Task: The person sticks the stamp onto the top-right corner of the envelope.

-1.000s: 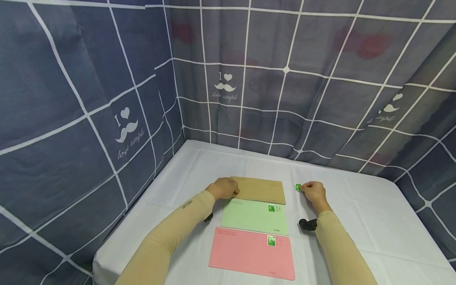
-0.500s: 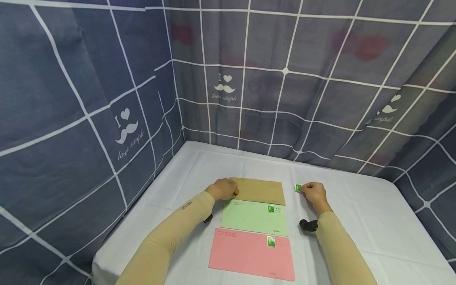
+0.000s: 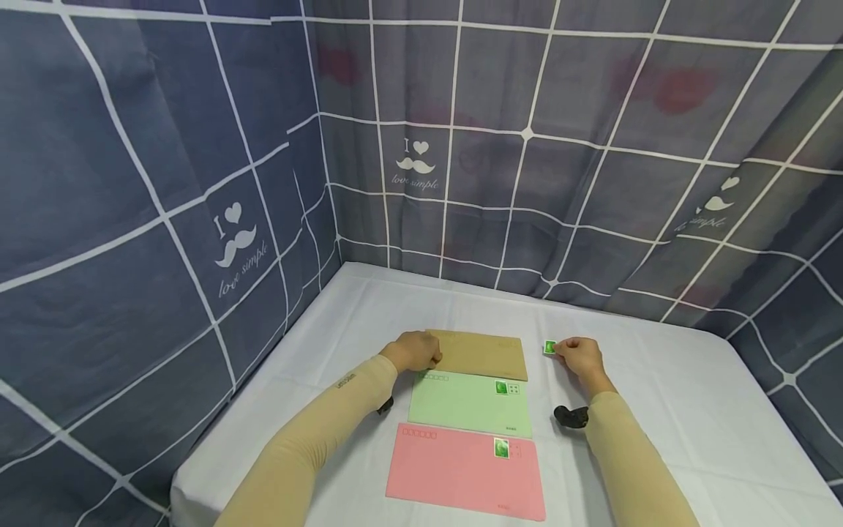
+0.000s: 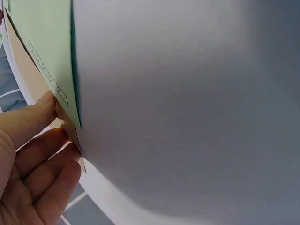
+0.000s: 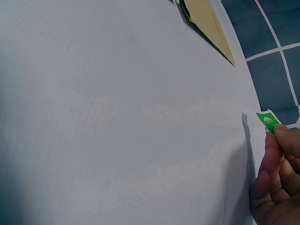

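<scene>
My left hand (image 3: 416, 350) is at the left end of the brown envelope (image 3: 484, 356). In the left wrist view its thumb presses the envelope's edge (image 4: 70, 129) from one side while the curled fingers lie against the other. Off to the right, my right hand (image 3: 583, 359) pinches a small green postage stamp (image 3: 549, 348) with a white border between thumb and forefinger. The right wrist view shows the stamp (image 5: 268, 121) sticking out past the fingertips, raised over the tablecloth and apart from the brown envelope.
Nearer than the brown envelope lie a green envelope (image 3: 467, 406) and a pink envelope (image 3: 464, 472), each with a green stamp at its upper right. White cloth covers the table (image 3: 711, 410). Dark checked curtains (image 3: 487, 168) stand behind and to the left.
</scene>
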{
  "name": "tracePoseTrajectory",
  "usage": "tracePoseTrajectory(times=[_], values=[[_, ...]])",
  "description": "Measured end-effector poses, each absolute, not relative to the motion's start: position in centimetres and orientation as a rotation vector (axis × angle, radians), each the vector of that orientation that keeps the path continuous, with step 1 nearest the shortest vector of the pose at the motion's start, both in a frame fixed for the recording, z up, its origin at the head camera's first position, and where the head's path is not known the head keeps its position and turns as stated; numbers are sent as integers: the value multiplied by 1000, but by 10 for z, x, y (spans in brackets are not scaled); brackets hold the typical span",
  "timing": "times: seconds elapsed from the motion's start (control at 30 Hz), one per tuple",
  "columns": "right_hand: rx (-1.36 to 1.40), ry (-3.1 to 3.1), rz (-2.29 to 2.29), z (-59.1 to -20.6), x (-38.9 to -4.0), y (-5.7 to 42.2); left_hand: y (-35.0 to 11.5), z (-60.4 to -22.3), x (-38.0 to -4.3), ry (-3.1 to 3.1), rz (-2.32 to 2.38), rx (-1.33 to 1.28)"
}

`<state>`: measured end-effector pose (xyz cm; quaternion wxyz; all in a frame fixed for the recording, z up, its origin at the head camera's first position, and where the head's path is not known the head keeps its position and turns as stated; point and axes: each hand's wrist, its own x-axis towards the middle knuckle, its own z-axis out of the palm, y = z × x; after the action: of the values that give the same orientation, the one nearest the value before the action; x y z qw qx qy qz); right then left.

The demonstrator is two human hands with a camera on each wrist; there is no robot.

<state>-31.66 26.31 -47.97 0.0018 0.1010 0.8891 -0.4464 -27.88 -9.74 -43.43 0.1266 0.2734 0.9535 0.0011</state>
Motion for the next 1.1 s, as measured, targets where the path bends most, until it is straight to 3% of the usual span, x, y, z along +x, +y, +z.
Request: tracePoseTrajectory(times=[0.6,1.1], values=[[93,2738,-1520,-469,-323,240,-95,-436,-274,2805,-110,795],[86,2620,-1623,-459,-325,223,-97,-439,-276,2830,-80,814]])
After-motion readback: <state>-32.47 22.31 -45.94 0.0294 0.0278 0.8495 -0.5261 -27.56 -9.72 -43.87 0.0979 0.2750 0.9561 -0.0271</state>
